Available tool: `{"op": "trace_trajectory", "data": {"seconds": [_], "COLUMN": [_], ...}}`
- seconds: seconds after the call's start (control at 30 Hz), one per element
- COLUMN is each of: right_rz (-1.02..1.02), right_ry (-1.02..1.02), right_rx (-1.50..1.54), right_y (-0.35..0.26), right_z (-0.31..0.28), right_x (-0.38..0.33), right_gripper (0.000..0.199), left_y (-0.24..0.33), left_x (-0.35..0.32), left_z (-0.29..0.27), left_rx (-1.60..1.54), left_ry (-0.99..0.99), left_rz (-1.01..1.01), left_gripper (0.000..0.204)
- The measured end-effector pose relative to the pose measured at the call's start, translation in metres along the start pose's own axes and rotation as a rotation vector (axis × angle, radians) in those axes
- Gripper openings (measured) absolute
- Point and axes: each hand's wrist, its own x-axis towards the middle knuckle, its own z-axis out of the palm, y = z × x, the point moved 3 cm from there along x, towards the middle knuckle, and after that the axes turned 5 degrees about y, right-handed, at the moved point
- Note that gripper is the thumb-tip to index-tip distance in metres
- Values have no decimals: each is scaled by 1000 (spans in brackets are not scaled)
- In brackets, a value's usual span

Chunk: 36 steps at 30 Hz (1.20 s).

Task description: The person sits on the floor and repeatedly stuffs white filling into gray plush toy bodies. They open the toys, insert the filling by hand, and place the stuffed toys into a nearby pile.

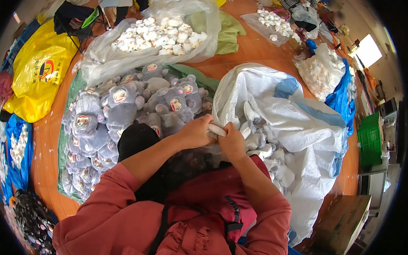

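Observation:
My left hand (196, 132) and my right hand (232, 141) are close together in front of me, both with fingers closed. Between them they grip a small, elongated, pale grey fabric piece (217, 130); its exact kind is unclear and its ends are partly covered by my fingers. On the left lies a heap of grey plush toys (123, 101) with painted faces and pink ears. Just right of my right hand, an open white woven sack (242, 79) holds many loose pale grey fabric pieces (282, 169).
Beyond the toys, a clear plastic bag (98, 54) holds white plush pieces (164, 37). A yellow bag (40, 70) lies at far left. Right are a stuffed translucent bag (322, 71), green crate (370, 139) and cardboard box (343, 222). People sit at the far side.

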Motion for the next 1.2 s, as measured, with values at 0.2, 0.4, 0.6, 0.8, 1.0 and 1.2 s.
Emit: {"op": "trace_trajectory", "data": {"seconds": [0.2, 0.4, 0.6, 0.8, 1.0, 1.2], "right_rz": [-62, -94, -126, -123, 34, -68], "right_ry": [-34, -81, -159, -240, -111, -96], "right_rx": [-49, -61, -42, 76, 778, 744], "right_y": [8, 3, -8, -16, -15, -8], "right_z": [7, 9, 11, 20, -7, -28], "right_x": [4, -2, -10, -16, -27, -13], "right_gripper": [29, 24, 27, 35, 27, 31], "left_y": [-9, -27, -38, -29, 5, 13], "left_x": [-6, -4, -2, 9, -9, -21], "left_z": [3, 11, 24, 9, -33, -35], "left_rx": [45, 9, 156, 256, 282, 223], "left_ry": [8, 38, 272, 457, 697, 699], "left_rz": [-10, 24, 98, 247, 566, 739], "left_gripper": [68, 47, 30, 31, 42, 42]}}
